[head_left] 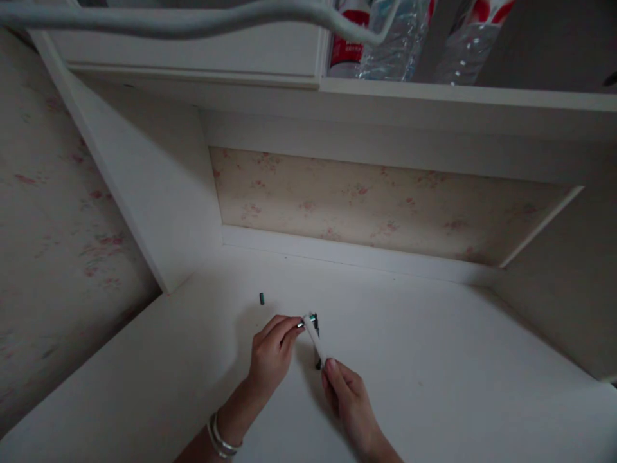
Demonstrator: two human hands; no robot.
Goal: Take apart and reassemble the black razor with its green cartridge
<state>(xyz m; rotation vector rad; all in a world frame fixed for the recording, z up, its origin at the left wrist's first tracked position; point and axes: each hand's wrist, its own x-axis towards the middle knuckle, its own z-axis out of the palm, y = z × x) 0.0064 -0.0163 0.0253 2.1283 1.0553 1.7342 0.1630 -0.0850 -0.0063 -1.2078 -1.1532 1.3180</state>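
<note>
The person is holding a slim white pen-like stick (315,341) between both hands, just above the matt white desk top (434,360), near its front middle. The left hand (272,350) is pinching the far end, where thumb and forefinger are closing on a short shiny greenish tip, while the right hand (347,395) is gripping the near end with its fingers curled round it. Both hands are thus clamped on the same thing, one at each end and apart from each other by the length of the stick. This two-ended grip is probably steadying the body while the finer fingers are working at the tip. A dark part is showing at each end of the stick, but it is too small and dim to tell what it is. A small dark green cylinder (261,298) is lying alone on the desk just beyond the left hand, apart from it, likely set there within easy reach. Thin silver bangles (222,438) are circling the left wrist. Behind the desk, faded pink-flowered wallpaper (376,206) is filling the recess. Overhead, clear plastic water bottles (400,38) with red labels are standing on a white shelf (457,96), and a grey cable (193,22) is drooping across the top.
</note>
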